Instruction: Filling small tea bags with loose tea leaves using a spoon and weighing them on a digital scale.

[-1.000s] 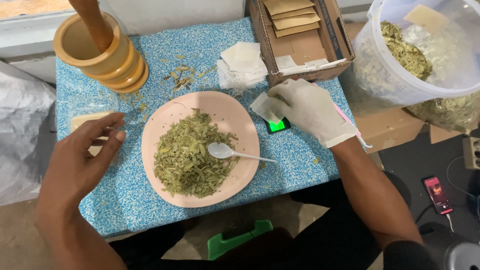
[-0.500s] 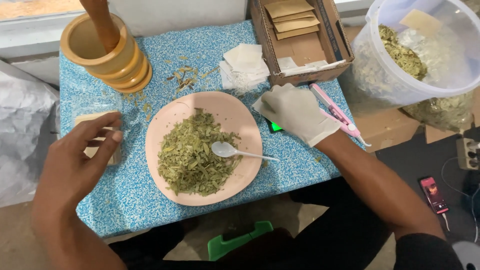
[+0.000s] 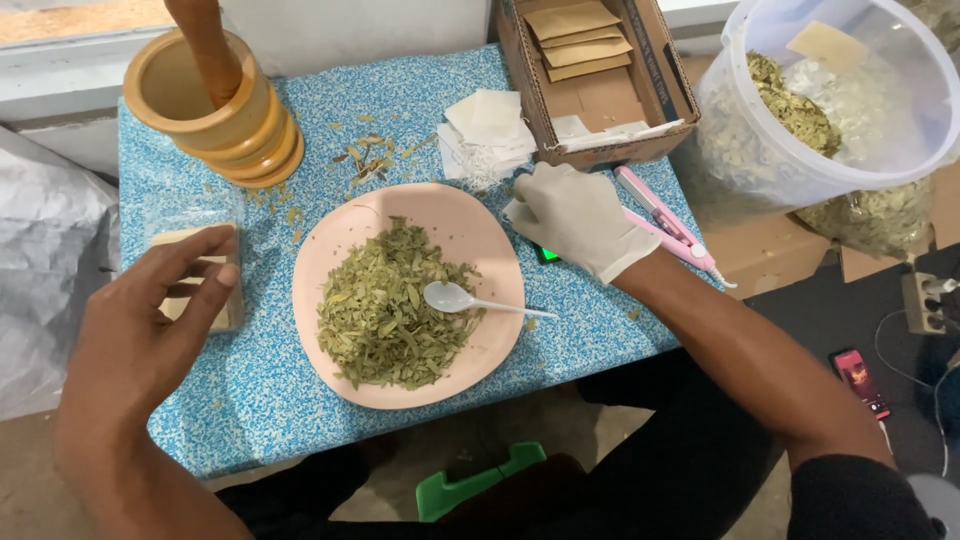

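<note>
Lying in the open brown cardboard box (image 3: 600,85) at the far edge of the blue speckled surface (image 3: 250,390): flat tan paper packets (image 3: 578,35). Holding dried green leaves (image 3: 385,305) and a white plastic spoon (image 3: 470,300): round pink plate (image 3: 480,235). Covering a small green-lit device (image 3: 547,255), largely hidden: white-gloved right hand (image 3: 580,215), grip state impossible to tell. Hovering beside a clear packet (image 3: 195,260), grip spread: bare left hand (image 3: 145,335).

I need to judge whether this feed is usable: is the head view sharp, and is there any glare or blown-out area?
Head view: sharp on the pink plate, dried leaves and white spoon; light is soft and even with faint shadows; the gloved right hand looks bright but keeps detail; the top-left strip beyond the table is overexposed; the left hand is slightly soft.
</note>
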